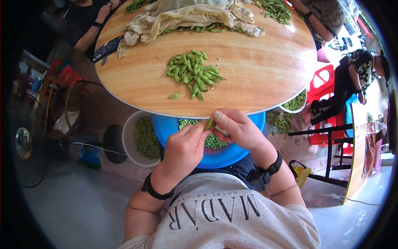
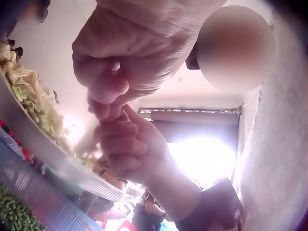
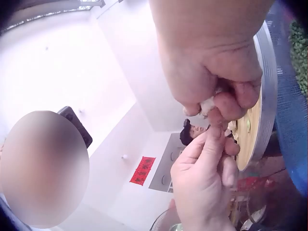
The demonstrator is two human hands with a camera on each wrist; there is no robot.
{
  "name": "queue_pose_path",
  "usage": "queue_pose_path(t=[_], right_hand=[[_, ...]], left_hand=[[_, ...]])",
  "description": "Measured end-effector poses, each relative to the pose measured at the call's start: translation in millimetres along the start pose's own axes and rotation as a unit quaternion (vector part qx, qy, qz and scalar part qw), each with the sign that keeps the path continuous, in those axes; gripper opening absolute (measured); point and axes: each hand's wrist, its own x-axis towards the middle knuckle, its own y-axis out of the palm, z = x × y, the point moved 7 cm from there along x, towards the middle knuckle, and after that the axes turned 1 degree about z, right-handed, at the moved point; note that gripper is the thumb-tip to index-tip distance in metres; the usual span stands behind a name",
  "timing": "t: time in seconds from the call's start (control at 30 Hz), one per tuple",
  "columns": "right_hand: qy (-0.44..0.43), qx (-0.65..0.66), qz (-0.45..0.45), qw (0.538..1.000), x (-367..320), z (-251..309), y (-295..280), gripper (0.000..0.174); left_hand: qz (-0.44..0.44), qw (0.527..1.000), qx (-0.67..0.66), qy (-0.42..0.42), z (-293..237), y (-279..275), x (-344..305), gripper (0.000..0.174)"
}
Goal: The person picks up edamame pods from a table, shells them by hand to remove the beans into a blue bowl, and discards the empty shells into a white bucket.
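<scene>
In the head view, the left hand [image 1: 184, 143] pinches one end of a green pod [image 1: 209, 123] between thumb and fingertips, over the blue basin [image 1: 259, 124]. Close against it, the right hand [image 1: 238, 129] has its thumb by the pod and its fingers curled round a whitish thing [image 1: 221, 131], also seen in the right wrist view [image 3: 208, 105]. Shelled green beans [image 1: 214, 142] lie in the basin under the hands. The left wrist view shows the left hand [image 2: 132, 53] meeting the right hand [image 2: 122, 149]; the pod is hidden there.
A round wooden table [image 1: 132, 79] stands in front, bearing a pile of pods [image 1: 192, 70] and a crumpled cloth [image 1: 186, 18]. A white bucket of pods [image 1: 129, 143] is at the left, another container [image 1: 304, 101] at the right. Other people are around the table.
</scene>
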Motion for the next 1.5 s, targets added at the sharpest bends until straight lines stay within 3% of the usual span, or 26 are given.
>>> queue_pose_path(t=[0.2,0.43,0.5,0.53,0.57,0.6,0.7,0.83,0.97,1.13,1.23,1.3,1.37,1.43,1.5], right_hand=[[-0.009,-0.01,-0.02,1.0,-10.2,1.0,-0.4,0.034],[-0.113,-0.095,-0.135,0.98,-17.5,1.6,-5.7,0.027],[-0.111,-0.088,-0.122,0.982,-19.2,-0.2,-5.5,0.026],[-0.131,-0.114,-0.132,0.976,-20.4,-1.6,-6.7,0.026],[-0.205,-0.199,-0.162,0.945,-27.0,11.9,-5.8,0.026],[-0.211,-0.215,-0.168,0.939,-29.1,11.9,-5.0,0.025],[-0.241,-0.287,-0.173,0.911,-32.6,10.7,-3.8,0.024],[-0.228,-0.358,-0.159,0.892,-34.9,13.3,0.7,0.026],[-0.231,-0.387,-0.144,0.881,-36.0,11.7,6.8,0.024],[-0.266,-0.387,-0.131,0.873,-34.4,7.4,14.5,0.018],[-0.248,-0.323,-0.126,0.904,-30.4,0.5,10.2,0.013],[-0.112,-0.147,-0.096,0.978,-23.9,-19.2,0.0,0.02],[-0.009,-0.037,-0.077,0.996,-20.7,-32.4,-9.3,0.023],[-0.025,-0.094,-0.149,0.984,-19.8,-26.2,-19.0,0.023],[-0.12,-0.215,-0.154,0.957,-20.3,-9.3,-11.1,0.025]], left_hand=[[-0.006,1.0,0.019,0.005,-10.6,1.3,-3.3,0.017],[-0.05,0.999,-0.019,0.005,-7.6,11.4,-3.6,0.012],[-0.035,0.992,-0.09,-0.078,6.6,18.8,-8.0,0.01],[-0.023,0.975,-0.167,-0.147,13.4,23.4,-10.1,0.01],[-0.011,0.946,-0.24,-0.216,18.1,26.7,-13.3,0.01],[0.0,0.908,-0.312,-0.28,22.6,33.2,-16.4,0.011],[0.015,0.848,-0.426,-0.316,30.2,43.5,-18.1,0.017],[0.03,0.804,-0.468,-0.365,34.8,46.9,-20.5,0.02],[0.03,0.795,-0.477,-0.373,38.3,45.4,-23.7,0.021],[0.032,0.751,-0.551,-0.363,48.9,48.6,-29.7,0.019],[0.048,0.758,-0.526,-0.383,45.2,44.4,-33.3,0.018],[0.062,0.756,-0.537,-0.37,46.7,44.4,-35.0,0.016],[0.052,0.785,-0.502,-0.359,48.2,41.5,-35.4,0.014],[0.027,0.823,-0.453,-0.341,47.4,33.1,-33.7,0.012],[0.02,0.852,-0.412,-0.323,47.7,30.1,-34.9,0.011]])
